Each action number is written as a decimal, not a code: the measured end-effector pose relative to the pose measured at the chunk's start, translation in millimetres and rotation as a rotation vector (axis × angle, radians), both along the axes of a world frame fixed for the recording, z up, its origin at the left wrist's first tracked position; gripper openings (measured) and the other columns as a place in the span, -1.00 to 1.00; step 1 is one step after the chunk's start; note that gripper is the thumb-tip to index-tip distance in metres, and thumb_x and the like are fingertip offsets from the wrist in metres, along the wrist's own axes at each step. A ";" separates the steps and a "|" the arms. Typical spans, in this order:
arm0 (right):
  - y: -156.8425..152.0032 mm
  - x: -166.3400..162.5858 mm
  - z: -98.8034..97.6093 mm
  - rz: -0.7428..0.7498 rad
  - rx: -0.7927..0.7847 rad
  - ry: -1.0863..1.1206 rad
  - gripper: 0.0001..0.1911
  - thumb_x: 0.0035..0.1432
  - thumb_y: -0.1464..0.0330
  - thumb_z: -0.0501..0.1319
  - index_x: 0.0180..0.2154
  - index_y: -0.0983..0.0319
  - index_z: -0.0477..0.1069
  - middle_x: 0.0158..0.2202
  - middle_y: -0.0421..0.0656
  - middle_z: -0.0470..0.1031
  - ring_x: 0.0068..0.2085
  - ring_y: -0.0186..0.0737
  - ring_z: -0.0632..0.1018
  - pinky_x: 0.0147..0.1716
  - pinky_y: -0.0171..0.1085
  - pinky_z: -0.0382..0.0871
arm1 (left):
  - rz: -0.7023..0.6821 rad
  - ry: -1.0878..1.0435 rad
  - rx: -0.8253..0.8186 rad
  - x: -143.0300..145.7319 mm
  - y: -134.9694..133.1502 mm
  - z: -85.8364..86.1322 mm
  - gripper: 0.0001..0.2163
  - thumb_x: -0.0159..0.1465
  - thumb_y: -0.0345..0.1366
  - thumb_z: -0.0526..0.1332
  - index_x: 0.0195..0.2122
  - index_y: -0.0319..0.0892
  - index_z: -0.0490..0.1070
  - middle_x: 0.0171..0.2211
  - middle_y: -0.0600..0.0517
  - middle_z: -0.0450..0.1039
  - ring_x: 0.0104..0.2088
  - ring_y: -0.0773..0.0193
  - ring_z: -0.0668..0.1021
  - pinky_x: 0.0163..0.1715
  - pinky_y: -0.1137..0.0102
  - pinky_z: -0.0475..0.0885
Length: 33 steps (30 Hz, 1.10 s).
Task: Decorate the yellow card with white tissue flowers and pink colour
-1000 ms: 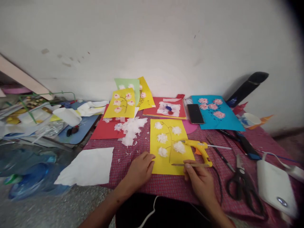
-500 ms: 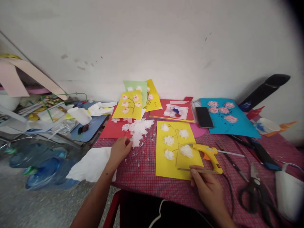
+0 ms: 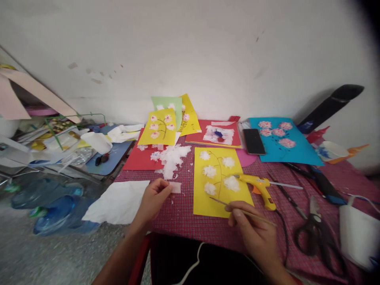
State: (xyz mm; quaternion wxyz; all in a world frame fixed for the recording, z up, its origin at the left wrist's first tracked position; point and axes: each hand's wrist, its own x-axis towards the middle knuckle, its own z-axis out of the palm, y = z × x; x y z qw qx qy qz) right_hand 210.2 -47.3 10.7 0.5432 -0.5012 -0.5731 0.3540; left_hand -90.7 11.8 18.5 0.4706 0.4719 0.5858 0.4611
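My left hand (image 3: 156, 196) pinches a small pale piece of tissue paper (image 3: 176, 187) above the checked tablecloth. Just beyond it lies a pile of torn white tissue (image 3: 172, 160). In my right hand (image 3: 252, 225) is a thin wooden stick (image 3: 221, 201), gripped near its middle, its tip over the yellow card (image 3: 204, 208). That card bears a drawn branch and several white tissue flowers (image 3: 209, 171). A yellow glue gun (image 3: 258, 183) rests with its nozzle over the card's right edge, near one flower.
Black scissors (image 3: 317, 233), a white mask-like item (image 3: 358, 233) and a utility knife (image 3: 329, 188) lie at the right. Finished flower cards (image 3: 158, 136), a phone (image 3: 254, 141) and a blue card (image 3: 303, 152) are along the back. White paper (image 3: 118, 202) overhangs the left edge.
My left hand has come right from beside the tissue pile, now holding a small tissue piece. The stick in my right hand has tilted, its tip shifting left and up over the yellow card.
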 end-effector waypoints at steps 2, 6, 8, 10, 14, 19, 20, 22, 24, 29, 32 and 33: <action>-2.3 -14.8 12.3 0.120 0.038 -0.012 -0.82 0.34 0.36 0.20 -0.10 0.12 0.57 -0.34 -0.16 0.60 -0.47 -0.25 0.56 -0.43 -0.26 0.51 | -0.065 -0.104 -0.041 19.0 -8.2 -0.9 -0.77 0.21 -0.17 0.33 -0.42 -0.16 0.34 -0.47 0.14 0.42 -0.46 0.35 0.52 -0.36 0.43 0.42; -1.7 -34.5 20.6 0.221 0.098 -0.059 -0.80 0.34 0.42 0.19 -0.09 0.11 0.55 -0.30 -0.17 0.59 -0.41 -0.27 0.59 -0.35 -0.27 0.52 | -0.180 -0.189 -0.064 43.8 -18.1 0.2 -0.78 0.23 -0.18 0.33 -0.41 -0.16 0.34 -0.36 0.07 0.50 -0.38 0.33 0.54 -0.31 0.40 0.48; -0.5 -37.3 18.6 0.221 0.098 -0.070 -0.80 0.33 0.42 0.19 -0.09 0.11 0.55 -0.32 -0.18 0.59 -0.41 -0.27 0.58 -0.36 -0.28 0.51 | -0.211 -0.183 -0.064 49.2 -19.8 2.3 -0.78 0.24 -0.17 0.31 -0.40 -0.16 0.34 -0.33 0.06 0.51 -0.36 0.32 0.54 -0.29 0.38 0.50; -0.3 -37.3 15.4 0.205 0.086 -0.069 -0.80 0.33 0.42 0.19 -0.10 0.11 0.56 -0.33 -0.18 0.59 -0.43 -0.28 0.58 -0.37 -0.29 0.51 | -0.224 -0.142 -0.059 51.8 -20.8 4.5 -0.79 0.24 -0.17 0.30 -0.41 -0.15 0.33 -0.37 0.07 0.50 -0.36 0.32 0.54 -0.29 0.37 0.51; -5.1 -34.2 7.9 0.170 0.063 -0.053 -0.81 0.33 0.40 0.19 -0.11 0.13 0.57 -0.33 -0.17 0.60 -0.42 -0.26 0.59 -0.37 -0.28 0.51 | -0.252 -0.038 -0.074 54.8 -28.0 4.8 -0.84 0.24 -0.21 0.27 -0.39 -0.14 0.35 -0.37 0.06 0.53 -0.34 0.29 0.57 -0.25 0.33 0.54; -21.0 -32.0 -11.3 0.094 -0.052 0.035 -0.83 0.35 0.34 0.18 -0.22 0.18 0.56 -0.45 -0.18 0.56 -0.53 -0.28 0.54 -0.50 -0.31 0.45 | -0.411 0.010 -0.046 61.8 -48.4 -1.5 -0.86 0.29 -0.31 0.21 -0.13 -0.11 0.45 -0.19 0.00 0.60 -0.19 0.23 0.64 -0.10 0.29 0.54; -24.4 -32.8 -15.9 0.072 -0.084 0.097 -0.83 0.35 0.32 0.19 -0.23 0.19 0.55 -0.45 -0.18 0.55 -0.56 -0.29 0.52 -0.54 -0.32 0.43 | -0.440 0.078 -0.011 64.1 -51.9 -2.4 -0.86 0.31 -0.33 0.20 -0.12 -0.10 0.46 -0.18 0.01 0.61 -0.18 0.24 0.63 -0.09 0.30 0.52; -29.8 -35.5 -24.0 0.027 -0.142 0.242 -0.84 0.35 0.27 0.20 -0.21 0.19 0.51 -0.45 -0.19 0.55 -0.60 -0.33 0.50 -0.61 -0.35 0.40 | -0.480 0.265 0.083 69.1 -56.7 -3.2 -0.88 0.33 -0.35 0.19 -0.15 -0.10 0.49 -0.20 0.02 0.61 -0.20 0.24 0.62 -0.12 0.33 0.49; -32.3 -37.3 -28.9 -0.016 -0.199 0.359 -0.83 0.33 0.23 0.25 -0.19 0.19 0.48 -0.48 -0.22 0.53 -0.63 -0.36 0.48 -0.63 -0.38 0.38 | -0.516 0.433 0.173 73.7 -58.4 -3.0 -0.90 0.35 -0.34 0.19 -0.20 -0.11 0.50 -0.25 0.02 0.60 -0.24 0.24 0.60 -0.18 0.35 0.45; -28.2 -23.0 -25.3 0.085 -0.377 0.470 -0.78 0.29 0.18 0.30 -0.17 0.19 0.48 -0.50 -0.25 0.52 -0.64 -0.40 0.47 -0.63 -0.42 0.33 | -0.616 0.549 0.196 77.0 -57.5 -1.5 -0.90 0.37 -0.34 0.16 -0.26 -0.15 0.46 -0.35 0.04 0.56 -0.34 0.26 0.55 -0.31 0.40 0.37; -25.3 -8.9 -18.0 0.179 -0.357 0.392 -0.79 0.27 0.19 0.32 -0.23 0.20 0.54 -0.44 -0.20 0.55 -0.61 -0.39 0.48 -0.62 -0.40 0.33 | -0.649 0.528 0.155 75.5 -57.6 0.3 -0.92 0.37 -0.35 0.18 -0.26 -0.15 0.44 -0.34 0.06 0.54 -0.35 0.28 0.54 -0.32 0.42 0.35; -24.8 -6.3 -15.9 0.164 -0.316 0.342 -0.78 0.26 0.19 0.33 -0.32 0.21 0.55 -0.42 -0.18 0.55 -0.59 -0.40 0.48 -0.60 -0.40 0.33 | -0.666 0.523 0.148 75.5 -57.6 0.7 -0.93 0.38 -0.35 0.18 -0.26 -0.15 0.44 -0.34 0.06 0.54 -0.34 0.29 0.54 -0.32 0.42 0.35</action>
